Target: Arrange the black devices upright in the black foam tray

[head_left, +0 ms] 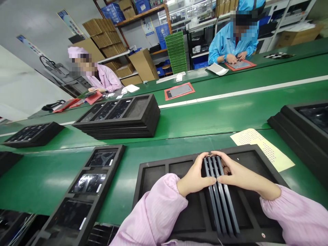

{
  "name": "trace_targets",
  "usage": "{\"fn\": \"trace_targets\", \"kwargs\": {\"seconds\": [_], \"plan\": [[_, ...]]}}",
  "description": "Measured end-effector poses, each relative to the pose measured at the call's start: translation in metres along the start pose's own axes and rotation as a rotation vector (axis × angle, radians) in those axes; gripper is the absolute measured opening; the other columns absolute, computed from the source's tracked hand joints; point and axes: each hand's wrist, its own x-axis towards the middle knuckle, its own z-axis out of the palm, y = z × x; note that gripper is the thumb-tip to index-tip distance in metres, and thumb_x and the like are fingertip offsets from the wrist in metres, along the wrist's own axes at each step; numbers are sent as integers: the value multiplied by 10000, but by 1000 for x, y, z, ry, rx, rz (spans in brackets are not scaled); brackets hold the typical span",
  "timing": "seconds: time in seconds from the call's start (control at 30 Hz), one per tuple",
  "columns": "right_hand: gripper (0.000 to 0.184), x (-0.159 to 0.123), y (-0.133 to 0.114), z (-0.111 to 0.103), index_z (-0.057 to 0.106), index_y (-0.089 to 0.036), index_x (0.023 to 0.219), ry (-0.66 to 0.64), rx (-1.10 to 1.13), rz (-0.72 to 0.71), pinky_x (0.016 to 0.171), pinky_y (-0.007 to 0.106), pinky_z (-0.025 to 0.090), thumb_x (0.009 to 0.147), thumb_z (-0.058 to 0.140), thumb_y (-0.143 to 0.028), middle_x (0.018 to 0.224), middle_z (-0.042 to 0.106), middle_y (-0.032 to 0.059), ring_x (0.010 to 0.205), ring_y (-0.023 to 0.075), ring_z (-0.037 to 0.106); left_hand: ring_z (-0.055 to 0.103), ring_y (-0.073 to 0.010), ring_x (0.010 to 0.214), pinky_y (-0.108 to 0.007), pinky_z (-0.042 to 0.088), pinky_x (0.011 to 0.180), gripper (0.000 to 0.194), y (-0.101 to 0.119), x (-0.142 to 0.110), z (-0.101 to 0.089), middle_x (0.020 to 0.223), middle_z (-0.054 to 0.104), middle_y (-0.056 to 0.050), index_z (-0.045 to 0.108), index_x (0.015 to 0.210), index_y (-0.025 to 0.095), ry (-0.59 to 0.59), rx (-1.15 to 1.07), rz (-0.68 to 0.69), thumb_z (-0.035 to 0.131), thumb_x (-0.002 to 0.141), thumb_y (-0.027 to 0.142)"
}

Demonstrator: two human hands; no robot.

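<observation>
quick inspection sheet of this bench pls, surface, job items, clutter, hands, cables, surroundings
surface: green conveyor bench with a white stripe along it
job's things: bundle of dark flat panels standing on edge over a black foam tray with empty pockets
clutter: tray of bagged parts, stack of black trays, perforated cream sheet, red mat
grippers: left hand and right hand press the bundle from either side
cables: nothing seen for certain
surroundings: two people seated across the belt, cardboard boxes and green crates behind
</observation>
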Motion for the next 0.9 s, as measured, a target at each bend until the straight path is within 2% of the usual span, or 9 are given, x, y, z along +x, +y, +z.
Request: {"fn": "trace_targets", "kwargs": {"seconds": [0.13,0.23,0.33,0.47,0.57,0.63,0.67,0.77,0.9], "plan": [[823,-5,-3,3,250,-191,1358,106,-31,-3,743,360,494,647,633,-351,1232,482,119,849,196,580,237,-297,1308,-438,194,1081,784,6,-7,12,1383,263,-190,251,1288,120,172,116,-40,652,627,248],[906,-10,-7,10,168,-195,1411,224,-78,29,673,379,512,661,597,-469,1425,274,170,803,204,593,433,-300,1077,-468,304,976,371,9,-26,26,1068,492,-119,472,964,166,287,235,-90,658,669,292],[993,-9,-11,25,167,-162,1427,379,-136,70,835,510,451,611,636,-481,1459,179,202,1012,340,552,471,-240,769,-446,392,821,353,11,-52,44,740,485,-23,445,681,196,165,327,-78,734,625,391],[880,-3,-14,35,356,-114,1318,503,-99,35,1058,518,235,515,638,-339,1405,295,190,1255,388,344,445,-313,908,-483,389,825,470,8,-74,54,925,507,-102,505,766,181,2,407,-1,758,558,517],[767,-8,-17,36,399,-147,1240,503,10,-11,1042,474,304,526,585,-355,1285,464,153,1202,328,433,386,-331,1123,-493,302,980,441,7,-75,51,1139,478,-122,524,939,191,271,199,48,736,597,372],[743,-17,-20,43,361,-171,1253,487,82,-58,980,459,392,583,542,-433,1266,492,139,1144,304,496,349,-318,1210,-462,276,1018,630,10,-73,50,1274,415,-117,457,1128,207,468,-123,52,733,570,307],[735,-22,-21,49,334,-182,1270,491,120,-96,959,444,418,620,515,-473,1280,485,135,1141,291,502,375,-317,1206,-450,304,1000,700,13,-73,51,1280,425,-118,424,1184,210,463,-332,33,727,562,314],[657,-36,-21,67,316,-222,1296,553,216,-280,975,422,411,736,475,-529,1311,472,112,1188,269,465,563,-312,988,-407,428,823,625,23,-79,57,1038,602,-118,499,1137,170,170,-866,-35,696,569,343],[589,-47,-28,62,537,-213,1177,598,-10,-428,990,452,392,741,557,-610,1338,446,122,1206,315,435,602,-220,728,-291,417,649,495,33,-95,63,777,638,-63,588,1034,138,98,-990,-34,662,547,185]]}}
